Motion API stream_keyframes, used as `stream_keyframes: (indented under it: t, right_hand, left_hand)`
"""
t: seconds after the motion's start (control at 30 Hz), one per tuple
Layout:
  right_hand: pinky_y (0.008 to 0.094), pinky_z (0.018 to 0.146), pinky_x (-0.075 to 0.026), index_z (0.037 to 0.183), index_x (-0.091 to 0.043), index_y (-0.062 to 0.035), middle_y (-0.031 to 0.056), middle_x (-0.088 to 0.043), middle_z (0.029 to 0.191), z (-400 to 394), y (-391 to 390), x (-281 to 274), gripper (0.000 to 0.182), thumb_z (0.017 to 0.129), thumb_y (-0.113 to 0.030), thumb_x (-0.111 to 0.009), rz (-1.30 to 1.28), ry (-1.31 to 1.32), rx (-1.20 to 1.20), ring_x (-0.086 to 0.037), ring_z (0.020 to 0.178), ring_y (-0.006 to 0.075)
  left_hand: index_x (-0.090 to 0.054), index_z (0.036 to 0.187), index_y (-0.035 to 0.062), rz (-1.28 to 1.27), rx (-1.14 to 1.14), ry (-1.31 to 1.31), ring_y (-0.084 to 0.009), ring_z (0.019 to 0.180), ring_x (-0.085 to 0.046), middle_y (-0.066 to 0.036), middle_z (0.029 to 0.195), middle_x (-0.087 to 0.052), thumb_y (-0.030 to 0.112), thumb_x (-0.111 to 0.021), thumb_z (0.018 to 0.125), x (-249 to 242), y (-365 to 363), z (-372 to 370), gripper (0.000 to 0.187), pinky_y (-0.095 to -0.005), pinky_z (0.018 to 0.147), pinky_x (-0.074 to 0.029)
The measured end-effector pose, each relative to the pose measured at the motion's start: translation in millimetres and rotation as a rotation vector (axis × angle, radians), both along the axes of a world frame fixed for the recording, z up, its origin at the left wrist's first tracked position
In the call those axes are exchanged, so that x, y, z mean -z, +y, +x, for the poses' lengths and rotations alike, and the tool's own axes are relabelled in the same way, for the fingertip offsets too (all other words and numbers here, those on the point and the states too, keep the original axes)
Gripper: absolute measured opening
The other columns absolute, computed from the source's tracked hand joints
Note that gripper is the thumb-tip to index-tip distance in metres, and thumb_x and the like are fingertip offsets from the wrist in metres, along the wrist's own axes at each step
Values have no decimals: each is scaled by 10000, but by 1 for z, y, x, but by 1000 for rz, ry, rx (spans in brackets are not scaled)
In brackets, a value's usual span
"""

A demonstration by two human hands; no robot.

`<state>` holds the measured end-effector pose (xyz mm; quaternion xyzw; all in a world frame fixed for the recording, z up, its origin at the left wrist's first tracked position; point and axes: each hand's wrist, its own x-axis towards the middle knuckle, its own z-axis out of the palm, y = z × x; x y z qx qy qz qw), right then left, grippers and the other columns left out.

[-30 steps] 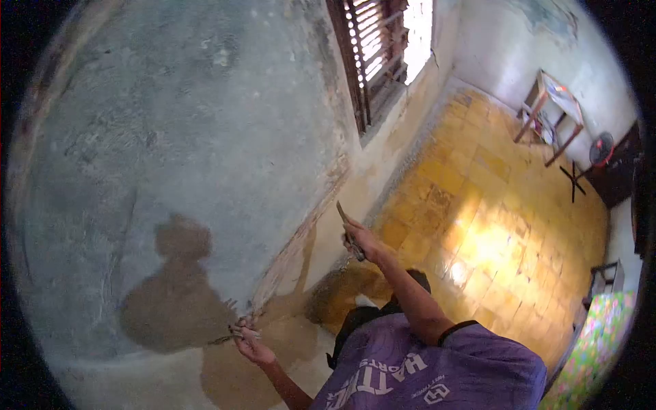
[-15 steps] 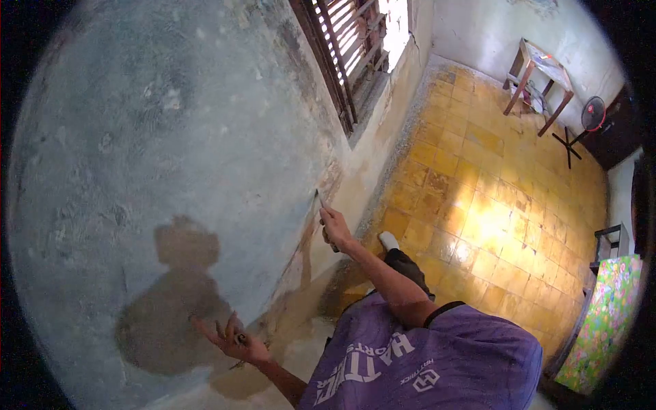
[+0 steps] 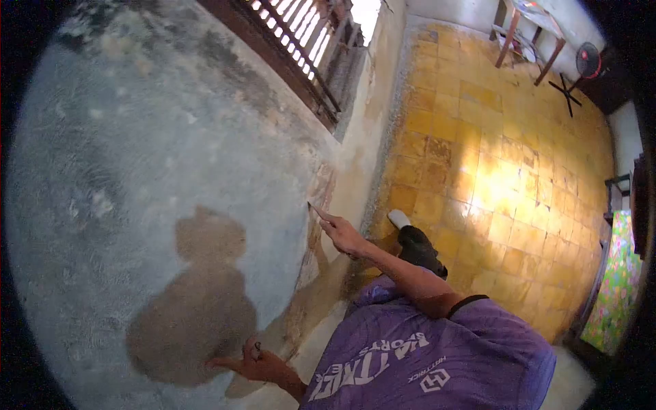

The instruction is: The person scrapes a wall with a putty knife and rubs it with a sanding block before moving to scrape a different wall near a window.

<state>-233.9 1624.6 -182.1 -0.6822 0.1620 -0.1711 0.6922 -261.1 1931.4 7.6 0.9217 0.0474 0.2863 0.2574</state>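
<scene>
My right hand [image 3: 344, 236] is closed around a thin scraper [image 3: 316, 210], seen nearly edge-on. Its tip meets the wall [image 3: 164, 157] beside a strip of bare, brownish damaged plaster [image 3: 316, 232]. Lower down, my left hand [image 3: 263, 365] is held close to the wall, with one finger stretched out to the left. The other fingers curl around a small dark, round thing, too small to name. My shadow [image 3: 195, 307] falls on the blue-grey wall above this hand.
A barred window [image 3: 301, 41] with a sill sits above the damaged strip. Yellow tiles [image 3: 478, 184] cover the floor to the right. Beyond stand a wooden table [image 3: 529, 31], a fan [image 3: 588, 61] and a surface with flowered cloth [image 3: 611, 294]. My foot [image 3: 398, 219] is near the wall base.
The view has shifted. My right hand and the scraper have moved down a little along the damaged strip. My left hand has turned and come slightly lower and to the right.
</scene>
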Motion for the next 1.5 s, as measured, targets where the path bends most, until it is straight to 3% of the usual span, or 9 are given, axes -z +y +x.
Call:
stream_keyframes:
  t: [0.27,0.37,0.4,0.5,0.63,0.73,0.83,1.1,1.5]
  right_hand:
    - [375,451,-489,1374,-409,2,138,-569,576,41,-41,-8,490,991,-302,-380,227,307,135,-559,438,213]
    - [368,425,-476,1350,-424,36,144,-557,576,50,8,36,504,989,-313,-386,-464,-164,491,-530,398,206]
    - [361,428,-477,1359,-417,25,167,-586,626,19,-3,-41,515,988,-330,-380,59,91,175,-523,394,197]
    - [351,424,-472,1380,-400,3,198,-618,718,40,-37,-8,528,987,-349,-373,272,246,129,-523,405,191]
    - [337,408,-455,1358,-407,28,171,-599,701,47,-46,10,550,985,-376,-383,166,177,112,-508,398,182]
    - [318,410,-453,1347,-404,44,124,-542,713,30,-13,-15,548,983,-365,-407,63,142,150,-494,414,163]
    - [318,417,-456,1351,-408,32,111,-528,767,56,-50,93,532,979,-348,-426,215,114,41,-496,449,162]
    - [326,421,-453,1354,-397,49,99,-549,743,-2,-56,60,569,864,-154,-602,507,334,134,-535,494,172]
    - [359,569,-529,1032,-591,12,169,-667,761,-90,12,65,395,705,-188,-685,-123,417,-264,-654,609,221]
  left_hand:
    - [-746,787,121,298,-56,-14,-334,1301,-429,-198,1523,-230,-109,-609,722,-6,-5,-6,276,-349,740,-547]
    - [-737,750,160,169,-5,-44,-376,1366,-308,-197,1522,-234,-131,-616,704,-5,-1,-4,319,-354,765,-542]
    - [-735,745,172,128,19,-49,-390,1377,-274,-197,1522,-234,-138,-615,705,5,16,-1,335,-353,770,-538]
    - [-727,745,193,277,-1,-12,-410,1388,-232,-199,1519,-234,-148,-616,710,-1,16,-5,361,-353,813,-533]
    - [-724,769,189,439,-59,74,-407,1384,-245,-203,1509,-252,-159,-617,705,-7,11,-9,370,-340,838,-535]
    - [-727,782,178,-101,-162,203,-380,1380,-276,-197,1500,-277,-148,-593,737,-37,-29,-15,355,-357,861,-537]
    - [-737,825,156,472,136,-104,-340,1380,-301,-198,1501,-279,-139,-522,767,-10,13,-12,370,-366,850,-540]
    - [-702,709,115,147,364,-67,-366,1391,-271,-141,1507,-304,92,-450,824,-10,50,-29,279,-508,965,-453]
    - [-715,711,94,-218,524,187,-364,1404,-243,-140,1503,-314,72,-514,754,17,69,-87,207,-535,1033,-375]
